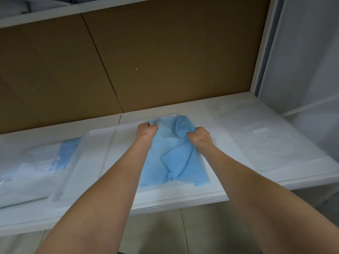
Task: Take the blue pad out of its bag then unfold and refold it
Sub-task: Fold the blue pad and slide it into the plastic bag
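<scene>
**Both hands grip the far end of the blue pad**

Nearest to the camera is a tiled floor point(165, 231), and above it two bare forearms reach forward, the left forearm point(102, 198) and the right forearm point(256, 189). They go over the front edge of a white shelf point(311, 178). On this shelf lies a stack of white sheets point(95, 162), whose front edge hangs a little over the shelf edge.

The blue pad point(176, 158) lies on top of this stack, out of any bag, between the two forearms. It is partly opened and wrinkled, with one loose flap folded over its middle and its near edge flat on the stack.

At the far part of the pad, the left hand point(146, 131) has its fingers curled tightly around the left corner of the pad. The right hand point(199, 136) is closed as a fist on the fabric of the right side. The hands are apart, with crumpled blue material between them.

To the left, partly under the stack, lies a clear packet point(42, 162) with something blue inside. To the right, a thin pale sheet point(260, 140) lies on the shelf; I cannot tell if it is a bag.

Behind everything stands a brown cardboard wall point(165, 61), and above it is an upper white shelf point(91, 6).
</scene>
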{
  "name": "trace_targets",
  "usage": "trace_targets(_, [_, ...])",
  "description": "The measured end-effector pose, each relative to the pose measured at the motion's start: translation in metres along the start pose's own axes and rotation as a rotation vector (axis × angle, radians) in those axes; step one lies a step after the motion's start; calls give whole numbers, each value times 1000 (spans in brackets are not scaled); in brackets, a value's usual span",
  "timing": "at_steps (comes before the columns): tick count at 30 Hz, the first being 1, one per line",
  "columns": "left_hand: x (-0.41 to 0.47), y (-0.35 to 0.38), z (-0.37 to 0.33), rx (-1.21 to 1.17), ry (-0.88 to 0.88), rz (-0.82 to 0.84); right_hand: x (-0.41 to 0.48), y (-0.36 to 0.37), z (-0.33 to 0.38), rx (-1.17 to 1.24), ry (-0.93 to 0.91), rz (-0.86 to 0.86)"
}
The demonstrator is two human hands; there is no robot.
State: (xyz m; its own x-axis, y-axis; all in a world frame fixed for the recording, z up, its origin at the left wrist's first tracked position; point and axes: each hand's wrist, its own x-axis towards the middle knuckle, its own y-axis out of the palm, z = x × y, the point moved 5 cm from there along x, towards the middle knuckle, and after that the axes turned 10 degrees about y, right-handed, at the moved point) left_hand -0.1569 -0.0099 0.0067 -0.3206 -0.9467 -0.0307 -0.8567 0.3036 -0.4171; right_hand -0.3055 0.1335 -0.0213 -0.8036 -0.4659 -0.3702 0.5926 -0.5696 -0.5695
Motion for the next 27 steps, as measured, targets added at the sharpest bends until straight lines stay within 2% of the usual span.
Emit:
trace_targets(10, [-25,44,-58,-261,180,72,-17,-70,11,301,-160,-123])
trace_targets(17, [-66,87,-110,-251,329,198,-25,-132,-3,418,-190,-161])
trace_targets(21, [-72,113,-124,-263,367,210,-21,-172,-11,404,-197,-320])
trace_targets(27, [-76,135,-129,-533,436,241,-14,-217,-25,311,-165,-607])
